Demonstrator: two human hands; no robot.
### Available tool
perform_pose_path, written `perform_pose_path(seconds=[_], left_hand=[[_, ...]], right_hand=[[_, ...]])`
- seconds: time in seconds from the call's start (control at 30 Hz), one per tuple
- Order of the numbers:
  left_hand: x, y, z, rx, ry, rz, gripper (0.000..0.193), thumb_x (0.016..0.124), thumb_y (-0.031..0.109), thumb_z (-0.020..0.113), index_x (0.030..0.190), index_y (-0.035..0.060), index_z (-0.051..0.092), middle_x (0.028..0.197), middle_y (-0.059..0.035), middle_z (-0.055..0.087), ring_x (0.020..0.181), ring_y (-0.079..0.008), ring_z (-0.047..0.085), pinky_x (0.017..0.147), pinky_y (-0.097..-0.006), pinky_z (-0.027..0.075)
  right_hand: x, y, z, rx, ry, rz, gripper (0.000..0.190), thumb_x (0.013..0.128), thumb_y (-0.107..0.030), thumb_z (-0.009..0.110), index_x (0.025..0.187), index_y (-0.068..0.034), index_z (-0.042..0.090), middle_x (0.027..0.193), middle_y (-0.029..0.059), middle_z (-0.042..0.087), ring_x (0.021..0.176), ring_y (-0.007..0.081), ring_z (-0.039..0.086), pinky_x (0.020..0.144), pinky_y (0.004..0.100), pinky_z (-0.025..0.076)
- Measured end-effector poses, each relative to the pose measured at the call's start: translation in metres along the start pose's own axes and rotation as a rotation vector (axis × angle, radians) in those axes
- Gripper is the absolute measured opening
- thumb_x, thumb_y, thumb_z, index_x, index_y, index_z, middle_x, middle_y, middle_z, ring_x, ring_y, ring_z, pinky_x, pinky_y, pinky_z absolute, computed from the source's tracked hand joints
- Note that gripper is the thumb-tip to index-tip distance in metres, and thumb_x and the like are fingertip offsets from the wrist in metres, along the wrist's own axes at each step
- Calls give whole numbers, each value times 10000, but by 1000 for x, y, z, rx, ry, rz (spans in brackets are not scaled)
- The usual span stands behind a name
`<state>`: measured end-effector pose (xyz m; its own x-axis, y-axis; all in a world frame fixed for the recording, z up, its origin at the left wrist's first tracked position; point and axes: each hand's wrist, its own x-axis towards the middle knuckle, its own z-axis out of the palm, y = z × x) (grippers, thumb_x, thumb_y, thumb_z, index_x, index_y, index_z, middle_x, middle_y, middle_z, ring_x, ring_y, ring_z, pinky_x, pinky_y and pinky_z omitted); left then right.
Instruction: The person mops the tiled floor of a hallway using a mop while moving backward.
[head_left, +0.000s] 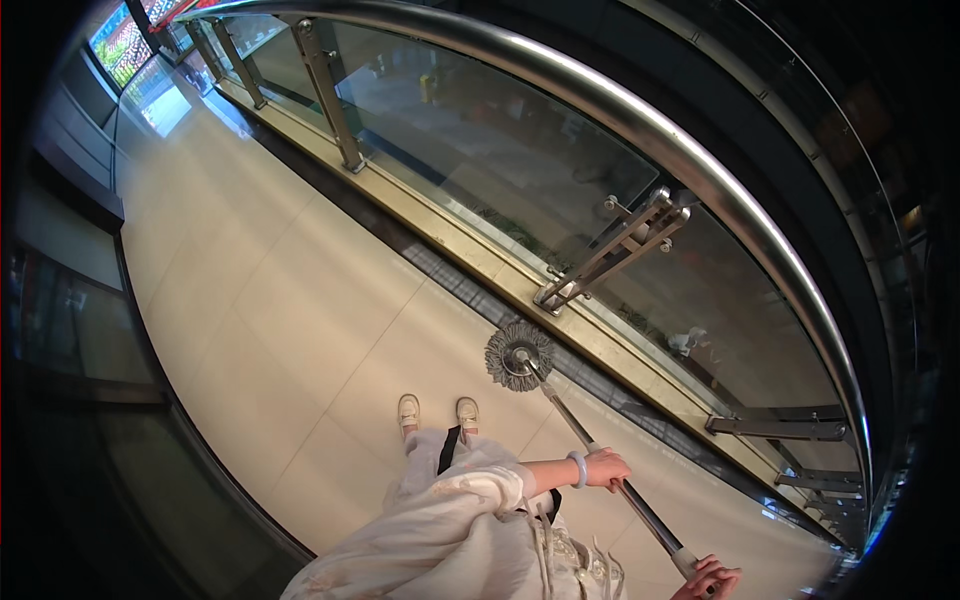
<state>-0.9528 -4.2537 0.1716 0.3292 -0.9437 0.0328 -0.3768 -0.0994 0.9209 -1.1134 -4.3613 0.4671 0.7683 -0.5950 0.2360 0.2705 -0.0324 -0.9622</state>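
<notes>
A round string mop with a grey fringe head (519, 357) rests on the tiled floor, against the dark border strip beside the glass railing. Its metal pole (646, 510) slants down to the lower right. My left hand (606, 468), with a pale bangle on the wrist, grips the pole about midway. Near the pole's upper end, by a pale collar (684, 561), my right hand (712, 577) is closed around it, partly cut off by the picture's lower edge.
Glass railing panels (480, 142) with metal posts (607, 251) and a thick steel handrail (600, 97) run along the right. Below them is a yellowish stone curb (450, 232). Dark-framed glass panels (82, 330) line the left. My light shoes (409, 410) stand on beige tiles (300, 337).
</notes>
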Motion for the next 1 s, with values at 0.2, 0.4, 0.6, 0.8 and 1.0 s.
perform_pose_path(seconds=[0.2, 0.4, 0.6, 0.8, 1.0], left_hand=[[-24, -32, -26, 73, 272, -65, 207, 684, 218, 717, 736, 140, 532, 805, -17, 609, 903, -227, 562, 822, -374, 356], [-80, -80, -69, 215, 580, -391, 186, 688, 165, 688, 766, 135, 522, 806, -20, 564, 907, -237, 531, 819, -375, 336], [-193, -90, -91, 179, 944, -658, 185, 677, 120, 691, 795, 137, 549, 853, -22, 570, 930, -241, 526, 851, -390, 333], [-311, -90, -28, 131, 1151, -1037, 154, 686, 131, 672, 815, 165, 594, 881, -25, 583, 946, -245, 530, 857, -404, 345], [-398, -92, 77, -132, 1271, -1467, 196, 680, 150, 677, 864, 191, 622, 937, -27, 581, 1014, -259, 502, 906, -405, 358]], right_hand=[[20, 44, 29, 37, -75, -30, 286, 958, -244, 371, 779, -71, 512, 441, -4, 324, 411, 113, 323, 637, 310, 383], [49, 95, 95, 70, -378, 90, 273, 957, -232, 345, 754, -72, 433, 380, -22, 271, 348, 97, 263, 572, 282, 369], [72, 126, 196, 246, -837, 287, 297, 950, -207, 406, 725, -30, 487, 376, 6, 357, 320, 119, 320, 535, 323, 389], [33, 173, 282, 369, -1238, 568, 307, 939, -223, 431, 729, -23, 533, 389, 19, 395, 332, 140, 354, 573, 344, 420], [-55, 220, 316, 195, -1516, 888, 283, 933, -192, 458, 765, 10, 562, 445, 41, 431, 471, 169, 460, 715, 340, 457]])
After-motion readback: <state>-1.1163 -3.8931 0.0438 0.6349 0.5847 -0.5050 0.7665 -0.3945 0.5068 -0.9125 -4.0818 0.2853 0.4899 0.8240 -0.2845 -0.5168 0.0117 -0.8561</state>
